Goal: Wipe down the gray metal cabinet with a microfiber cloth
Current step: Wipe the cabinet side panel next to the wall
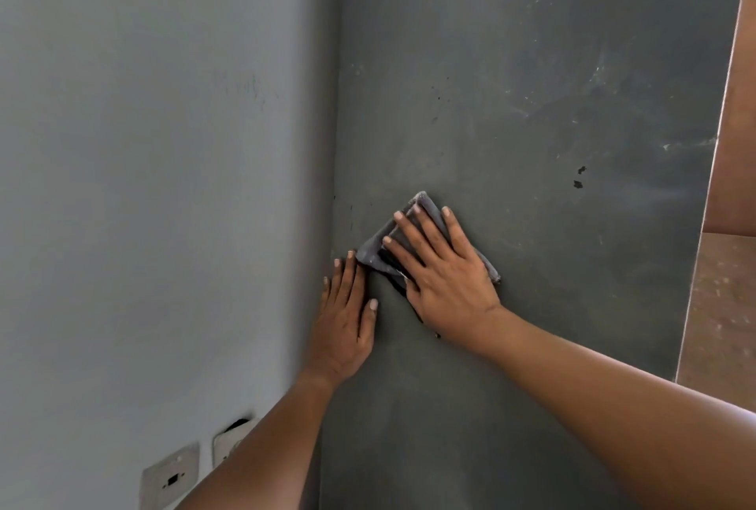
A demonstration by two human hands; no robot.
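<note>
Side panel of the gray metal cabinet (pixel 532 100), filling the centre and right of the head view, its surface marked by pale smears toward the upper right and a few small dark chips at mid-height. A folded gray microfiber cloth (pixel 425 209) lies flat against the panel near its left edge, one corner pointing upward and another showing beyond the heel of the hand at lower right. The right hand (pixel 444 272) presses the cloth to the metal with its fingers straight and spread wide, the fingertips reaching almost to the cloth's upper edges. The left hand (pixel 347 317) rests flat on the panel just beside and below the cloth, fingers extended and close together, thumb out to the right, holding nothing; its fingertips lie next to the cloth's lower-left corner, though actual contact cannot be told. Left of the cabinet, a pale blue-gray wall (pixel 163 182) meets the panel in a vertical corner; two wall plates (pixel 172 479) sit low on it, partly hidden by the left forearm. At far right, brown tiled surfaces (pixel 724 305) border the cabinet's edge.
</note>
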